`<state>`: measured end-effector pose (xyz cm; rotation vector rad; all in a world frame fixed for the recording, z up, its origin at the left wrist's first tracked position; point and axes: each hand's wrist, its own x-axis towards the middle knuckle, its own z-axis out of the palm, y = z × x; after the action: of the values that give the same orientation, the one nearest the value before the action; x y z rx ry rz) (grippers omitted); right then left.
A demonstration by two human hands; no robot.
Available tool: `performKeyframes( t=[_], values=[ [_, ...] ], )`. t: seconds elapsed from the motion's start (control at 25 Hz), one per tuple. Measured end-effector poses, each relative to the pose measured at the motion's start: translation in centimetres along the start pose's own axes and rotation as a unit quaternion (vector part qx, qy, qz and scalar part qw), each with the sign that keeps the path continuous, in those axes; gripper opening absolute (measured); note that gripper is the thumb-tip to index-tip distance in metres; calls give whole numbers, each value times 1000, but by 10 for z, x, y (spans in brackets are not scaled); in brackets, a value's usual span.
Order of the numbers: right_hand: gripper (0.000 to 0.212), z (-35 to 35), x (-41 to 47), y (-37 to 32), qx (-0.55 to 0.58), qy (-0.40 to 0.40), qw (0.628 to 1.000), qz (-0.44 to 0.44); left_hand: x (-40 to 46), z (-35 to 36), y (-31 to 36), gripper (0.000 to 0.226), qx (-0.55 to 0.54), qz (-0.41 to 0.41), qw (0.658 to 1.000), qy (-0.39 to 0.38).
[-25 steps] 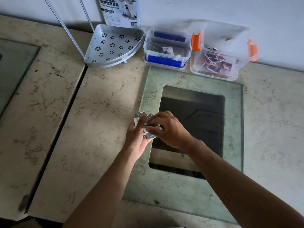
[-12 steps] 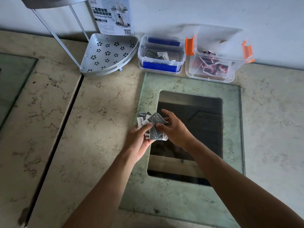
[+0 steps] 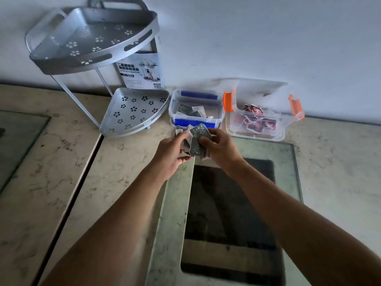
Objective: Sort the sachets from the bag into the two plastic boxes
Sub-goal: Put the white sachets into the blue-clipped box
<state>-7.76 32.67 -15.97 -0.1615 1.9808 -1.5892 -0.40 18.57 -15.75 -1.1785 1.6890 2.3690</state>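
So the big change from a second ago: both hands and the bundle of sachets [image 3: 196, 141] have travelled away from the person, off the dark glass panel [image 3: 228, 203] and up to the blue box [image 3: 196, 109]. A second back they were fiddling with the pack over the panel's near-left corner; now the pack sits just in front of the blue box's front wall, nearly touching it. Looks like the fanning-out part is done and a drop is coming, probably into the blue box, since the sachets on top are grey with little white dots, same as the grey ones already lying in there. That's a guess though, nothing has left the hands yet.

The orange box [image 3: 261, 120], right of the blue box, holds the reddish sachets and hasn't moved. The metal rack [image 3: 132, 112] stands left of the blue box. No bag visible anywhere.

Arms: both reach forward almost straight, forearms converging in front of the blue box.

Left hand [image 3: 172, 153]: curled under and around the left side of the pack, thumb on top, clamping the stack.

Right hand [image 3: 221, 150]: fingers [image 3: 206, 140] pinching the top grey sachet at its right edge, thumb tucked under as far as anyone can tell. Whether it has peeled that one free of the stack is hard to say.
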Motion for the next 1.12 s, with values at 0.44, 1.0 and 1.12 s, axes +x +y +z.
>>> performKeyframes(
  t=[0.44,1.0,1.12],
  values=[
    [34,9,184,-38,-221,149,963,-33,184,32,89,20,133,18,991,21],
    [36,6,182,-34,-294,94,951,-24,185,45,101,15,257,31,962,92],
    [45,5,134,-43,-330,67,937,-95,140,42,106,20,294,79,948,91]
  ],
)
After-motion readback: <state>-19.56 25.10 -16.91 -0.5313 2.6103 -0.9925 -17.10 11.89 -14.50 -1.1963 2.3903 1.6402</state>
